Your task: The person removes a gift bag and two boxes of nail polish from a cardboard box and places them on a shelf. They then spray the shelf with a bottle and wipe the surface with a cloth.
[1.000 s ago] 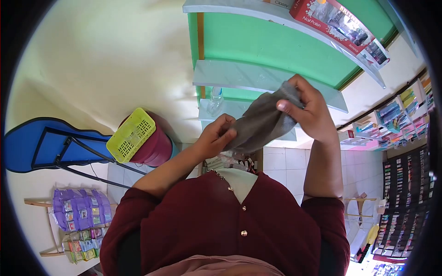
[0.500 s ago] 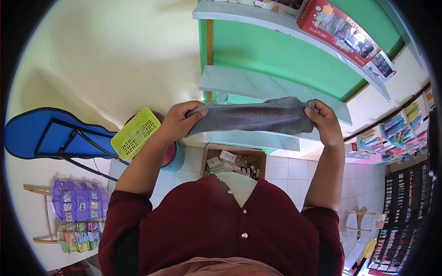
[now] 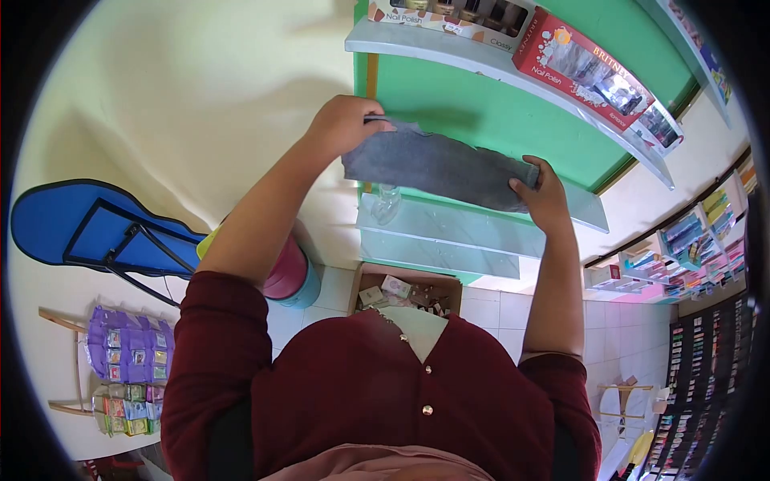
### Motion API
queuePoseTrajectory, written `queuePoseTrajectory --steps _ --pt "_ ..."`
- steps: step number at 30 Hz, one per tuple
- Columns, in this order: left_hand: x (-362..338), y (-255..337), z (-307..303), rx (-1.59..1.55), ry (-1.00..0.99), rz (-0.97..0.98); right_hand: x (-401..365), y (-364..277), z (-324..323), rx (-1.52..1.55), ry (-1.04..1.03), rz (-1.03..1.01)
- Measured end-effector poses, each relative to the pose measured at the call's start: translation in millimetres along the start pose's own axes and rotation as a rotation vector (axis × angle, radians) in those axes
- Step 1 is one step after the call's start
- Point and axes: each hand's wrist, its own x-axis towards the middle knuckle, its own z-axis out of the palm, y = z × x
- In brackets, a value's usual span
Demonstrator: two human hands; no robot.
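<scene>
A grey cloth (image 3: 441, 164) is stretched between my two hands in front of the shelves. My left hand (image 3: 346, 125) pinches its upper left corner, fingers closed over the edge. At the other end, my right hand (image 3: 547, 196) grips the cloth's right edge between thumb and fingers, a little lower than the left. The cloth hangs in front of the green back panel (image 3: 449, 88), just above the middle glass shelf (image 3: 473, 228). On that shelf, partly behind the cloth's lower edge, stands a clear glass or plastic container (image 3: 387, 204).
Nail polish boxes, a red one (image 3: 585, 68) and a white one (image 3: 449, 18), stand on the upper shelf (image 3: 433, 54). Below is a cardboard box (image 3: 361, 289) of small packages. To the left are a blue folded ironing board (image 3: 72, 224) and a pink bucket (image 3: 286, 272).
Both hands have risen with the cloth, the left more than the right, so the cloth now slants down to the right. The container on the middle shelf shows more.
</scene>
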Motion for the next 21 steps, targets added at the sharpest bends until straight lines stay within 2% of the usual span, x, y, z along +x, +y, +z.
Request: queuePoseTrajectory --steps 1,2,3,4,5,6,7,8,9,10,11,12,13,17,19,21 --pt "0.6 -2.2 8.8 0.000 0.003 0.000 -0.2 -6.6 6.1 -0.224 0.134 -0.008" --pt "1.6 -4.3 17.2 0.096 0.157 0.088 -0.6 -13.0 12.8 -0.448 0.269 -0.016" --pt "2.1 -5.3 23.6 0.192 0.307 0.175 -3.7 -17.9 21.2 -0.447 0.270 -0.015" --pt "-0.2 -1.7 26.3 0.193 0.307 0.179 -7.2 -22.6 30.1 -0.661 0.470 -0.059" --pt "-7.2 2.7 30.5 0.209 0.399 0.233 -8.1 -25.4 35.4 -0.874 0.674 -0.103" --pt "-16.3 10.7 34.2 0.224 0.491 0.288 -7.2 -26.1 37.1 -0.873 0.681 -0.099" --pt "-29.4 25.0 40.0 0.188 0.407 0.245 -6.2 -25.9 38.5 -0.779 0.636 -0.276" --pt "-41.7 36.2 49.2 0.187 0.405 0.249 -6.2 -23.6 40.6 -0.681 0.582 -0.449" --pt "-53.3 44.0 60.8 0.167 0.362 0.273 -3.7 -10.3 45.7 -0.659 0.408 -0.513" --pt "-60.8 46.7 70.4 0.148 0.318 0.294 -6.1 -11.4 52.4 -0.657 0.405 -0.512" --pt "-64.8 44.4 78.2 0.150 0.316 0.290 -10.0 -13.4 62.1 -0.593 0.290 -0.459" --pt "-67.5 43.9 82.6 0.252 0.302 0.256 -11.9 -14.2 69.0 -0.529 0.175 -0.407" --pt "-69.9 42.4 85.9 0.352 0.289 0.221 -10.9 -6.3 73.0 -0.610 0.133 -0.414" --pt "-67.6 41.6 85.0 0.359 0.192 0.133 -15.5 -4.8 83.6 -0.787 0.185 -0.456" --pt "-64.1 43.8 88.9 0.430 0.191 0.053 -16.9 -6.5 87.5 -0.864 0.188 -0.355" --pt "-58.4 43.1 90.5 0.441 0.168 0.021 -14.8 -5.8 89.6 -0.848 0.171 -0.339"
